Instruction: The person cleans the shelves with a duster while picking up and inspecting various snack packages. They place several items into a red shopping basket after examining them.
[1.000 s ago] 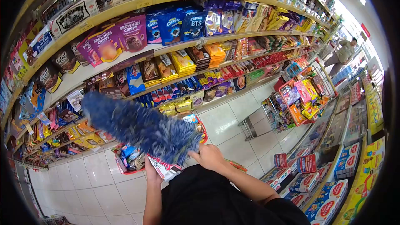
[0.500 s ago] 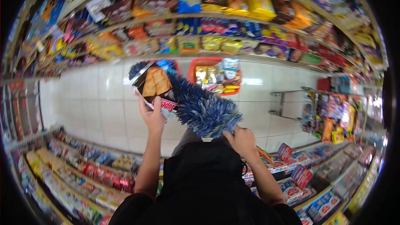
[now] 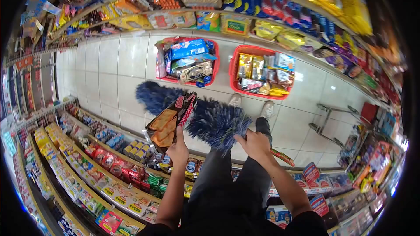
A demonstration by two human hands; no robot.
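Shelving, far side: long tiers (image 3: 201, 14), curved by lens; glossy plastic pkgs packed tight, mixed colors.
Shelving, near side: lwr-left to lwr-right tiers (image 3: 124, 207); rect. cartons, pouches, short cylindrical tubs.
Floor: pale tiles (image 3: 103, 72), square-cut, smooth, glossy w/ light glare.
Cart: metal tube frame (image 3: 324, 120), far R; loaded w/ colored pkgs.
Baskets: 2 red plastic, rounded-rect., on floor near far shelving. Left basket (image 3: 215, 61): blue + cream wrappers, crinkled. Right basket (image 3: 233, 72): gold, brown, white pkgs.
Duster: blue w/ paler tips (image 3: 216, 124), shaggy pile, long roll shape; lies across front of body, above floor, btwn hands.
Biscuit pack: slim rect. (image 3: 170, 120), dark shiny wrapper, biscuit print, red/white lettering; tilted, overlaps duster mid-length.
Shoes: 2 light (image 3: 267, 110), below right basket.
L hand: (image 3: 178, 149) pinches pack at lwr edge, thumb along its face.
R hand: (image 3: 255, 145) closed on duster's R end, thumb pressed to pile.
Hidden: L fingers mostly behind pack; duster mid-section under pack; duster handle, if any, inside R grip, can't tell.
Cut off: cart + both shelvings at dark lens rim.
Unclear: red/green item (image 3: 283, 157) beside R wrist, ID unk.; far-side labels blurred, mostly unreadable.
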